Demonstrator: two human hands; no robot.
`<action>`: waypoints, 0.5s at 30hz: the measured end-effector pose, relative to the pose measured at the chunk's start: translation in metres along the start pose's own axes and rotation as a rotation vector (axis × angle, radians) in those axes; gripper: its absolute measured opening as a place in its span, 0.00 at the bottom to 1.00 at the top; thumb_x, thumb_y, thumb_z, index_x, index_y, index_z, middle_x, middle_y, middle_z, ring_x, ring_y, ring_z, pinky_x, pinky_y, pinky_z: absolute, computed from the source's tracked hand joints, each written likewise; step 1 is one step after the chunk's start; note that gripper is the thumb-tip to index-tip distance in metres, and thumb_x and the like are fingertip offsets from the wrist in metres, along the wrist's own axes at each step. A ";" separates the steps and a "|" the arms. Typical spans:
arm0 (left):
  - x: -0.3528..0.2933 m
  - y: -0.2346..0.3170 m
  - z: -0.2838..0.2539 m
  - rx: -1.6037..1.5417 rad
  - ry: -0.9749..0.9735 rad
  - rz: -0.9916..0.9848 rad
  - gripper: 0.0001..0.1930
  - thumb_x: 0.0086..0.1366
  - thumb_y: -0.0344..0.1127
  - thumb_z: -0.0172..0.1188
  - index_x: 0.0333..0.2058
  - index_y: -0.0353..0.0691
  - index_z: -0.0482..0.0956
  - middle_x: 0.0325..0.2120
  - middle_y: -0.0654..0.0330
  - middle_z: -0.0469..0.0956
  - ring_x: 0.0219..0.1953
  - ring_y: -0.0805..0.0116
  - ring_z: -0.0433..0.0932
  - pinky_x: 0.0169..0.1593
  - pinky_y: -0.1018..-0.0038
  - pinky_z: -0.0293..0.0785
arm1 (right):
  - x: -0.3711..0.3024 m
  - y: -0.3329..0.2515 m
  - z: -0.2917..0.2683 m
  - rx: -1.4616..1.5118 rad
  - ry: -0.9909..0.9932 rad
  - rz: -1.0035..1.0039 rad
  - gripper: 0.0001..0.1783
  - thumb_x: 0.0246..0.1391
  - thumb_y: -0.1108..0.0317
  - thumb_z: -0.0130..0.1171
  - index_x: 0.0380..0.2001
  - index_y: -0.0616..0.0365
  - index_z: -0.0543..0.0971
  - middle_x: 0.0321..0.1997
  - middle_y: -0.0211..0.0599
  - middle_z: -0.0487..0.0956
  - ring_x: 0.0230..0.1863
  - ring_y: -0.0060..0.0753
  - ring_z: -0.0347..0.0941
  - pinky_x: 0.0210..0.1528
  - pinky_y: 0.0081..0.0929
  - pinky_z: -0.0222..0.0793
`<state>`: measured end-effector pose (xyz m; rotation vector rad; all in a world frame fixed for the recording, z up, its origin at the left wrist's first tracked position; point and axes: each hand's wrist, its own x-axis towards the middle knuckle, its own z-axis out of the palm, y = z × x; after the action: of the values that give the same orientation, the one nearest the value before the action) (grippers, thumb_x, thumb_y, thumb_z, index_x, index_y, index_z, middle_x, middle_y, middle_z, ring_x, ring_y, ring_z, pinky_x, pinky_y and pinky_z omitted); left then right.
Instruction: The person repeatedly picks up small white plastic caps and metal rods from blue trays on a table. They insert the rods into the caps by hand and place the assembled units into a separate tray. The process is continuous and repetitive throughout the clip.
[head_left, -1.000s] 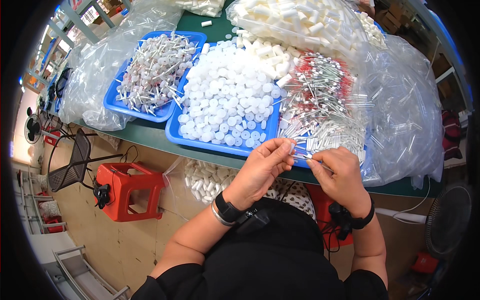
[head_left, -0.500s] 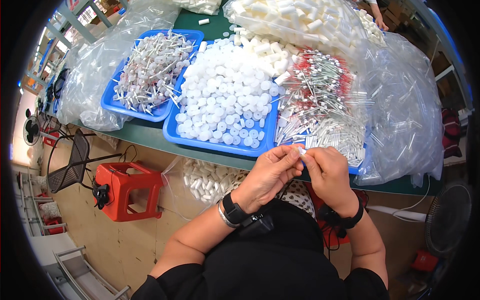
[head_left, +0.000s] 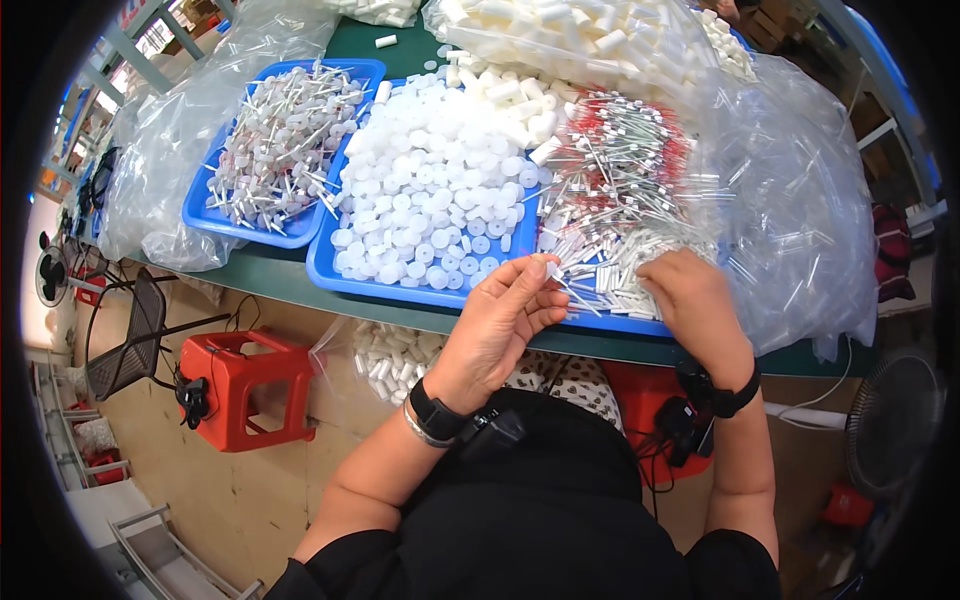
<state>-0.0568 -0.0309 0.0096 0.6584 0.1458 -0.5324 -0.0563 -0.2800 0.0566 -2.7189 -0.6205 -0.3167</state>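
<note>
- My left grip: thumb and finger pinching a small white piece, just above the near edge of the right-hand blue tray.
- My right grip: fingertips down at the white sticks in that tray; can't tell if pinching any.
- Red-and-silver wires heaped behind the sticks.
- Translucent discs piled left of them, trays on green counter.

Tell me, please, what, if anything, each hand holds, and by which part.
The left hand pinches a small white piece in its fingertips, which hide the gripped part. Whether the right hand, at the white sticks, holds anything cannot be told.
</note>
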 end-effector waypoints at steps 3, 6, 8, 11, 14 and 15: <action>0.000 -0.002 0.005 0.020 0.006 -0.005 0.15 0.70 0.41 0.59 0.48 0.36 0.76 0.37 0.60 0.79 0.40 0.70 0.81 0.46 0.75 0.79 | 0.001 -0.004 0.006 -0.102 -0.093 -0.072 0.03 0.46 0.72 0.64 0.26 0.57 0.80 0.29 0.37 0.77 0.37 0.42 0.74 0.40 0.37 0.68; 0.001 -0.004 0.006 0.028 0.011 -0.008 0.15 0.70 0.41 0.59 0.47 0.36 0.76 0.38 0.59 0.79 0.41 0.69 0.81 0.47 0.74 0.79 | 0.002 -0.003 0.010 -0.176 -0.140 -0.085 0.03 0.46 0.71 0.65 0.25 0.56 0.79 0.29 0.36 0.76 0.38 0.42 0.73 0.41 0.37 0.67; 0.002 -0.006 0.005 0.023 0.012 -0.006 0.15 0.71 0.40 0.58 0.49 0.36 0.75 0.39 0.57 0.79 0.42 0.67 0.81 0.47 0.74 0.79 | 0.003 -0.003 0.010 -0.164 -0.160 -0.066 0.04 0.46 0.71 0.65 0.25 0.56 0.79 0.30 0.37 0.77 0.39 0.43 0.74 0.43 0.36 0.66; 0.003 -0.007 0.005 -0.002 0.023 0.005 0.16 0.71 0.38 0.57 0.52 0.35 0.74 0.39 0.55 0.80 0.45 0.65 0.82 0.49 0.73 0.80 | 0.006 -0.005 0.006 0.106 -0.020 -0.037 0.05 0.50 0.71 0.64 0.27 0.57 0.77 0.30 0.39 0.79 0.35 0.44 0.76 0.39 0.36 0.69; 0.004 -0.008 0.010 -0.038 0.034 0.015 0.15 0.71 0.37 0.57 0.51 0.34 0.75 0.39 0.55 0.80 0.45 0.65 0.82 0.50 0.73 0.81 | 0.002 -0.021 0.001 0.398 -0.154 0.257 0.05 0.55 0.72 0.62 0.32 0.59 0.76 0.28 0.42 0.79 0.29 0.46 0.78 0.32 0.36 0.70; 0.003 -0.008 0.012 -0.040 0.033 0.020 0.15 0.71 0.37 0.57 0.51 0.34 0.75 0.39 0.55 0.80 0.45 0.65 0.82 0.50 0.73 0.81 | 0.001 -0.024 0.002 0.430 -0.135 0.228 0.05 0.56 0.72 0.62 0.33 0.59 0.76 0.27 0.42 0.79 0.28 0.47 0.77 0.31 0.36 0.71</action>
<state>-0.0587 -0.0447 0.0136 0.6290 0.1799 -0.4981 -0.0665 -0.2585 0.0619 -2.3721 -0.3552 0.0550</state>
